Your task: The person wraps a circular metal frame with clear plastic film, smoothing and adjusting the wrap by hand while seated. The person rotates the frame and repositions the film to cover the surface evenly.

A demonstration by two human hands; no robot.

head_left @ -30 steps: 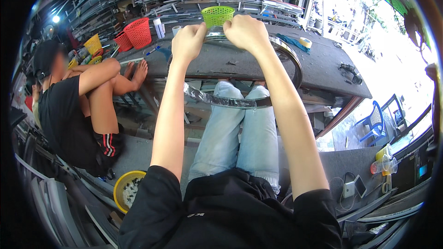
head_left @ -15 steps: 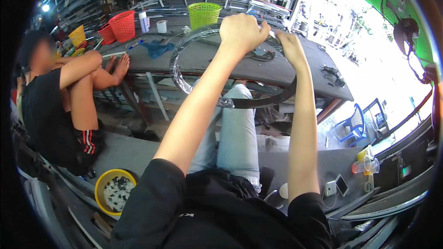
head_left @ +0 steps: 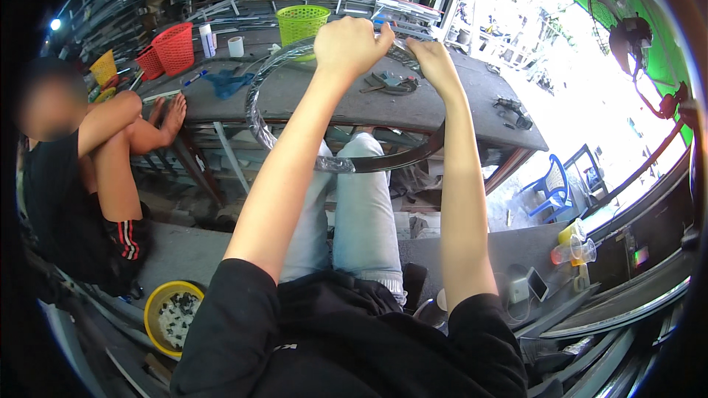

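Observation:
Above the edge of a dark workbench (head_left: 487, 92), I hold up a large dark ring (head_left: 420, 153). Clear shiny film is wrapped around its left side and along part of the top and bottom; the lower right stretch looks bare. My left hand (head_left: 348, 46) is closed around the top of the ring, its thumb pointing right. Just to the right, my right hand (head_left: 436, 65) has its fingers pressed together at the ring's upper right, where film shows between the hands. Whether it grips the ring, the film or both cannot be made out.
A co-worker (head_left: 55, 199) sits at the left, feet on the bench. Baskets (head_left: 302, 23), a blue cloth (head_left: 228, 84) and a tool-like dark item (head_left: 391, 82) are on it. A yellow tub (head_left: 153, 317) stands lower left, a phone (head_left: 537, 284) and cups (head_left: 575, 250) lower right.
The whole view has shifted, so the scene sits further left. My left hand has moved slightly left relative to the bench, widening the gap between my hands. The ring is still held up.

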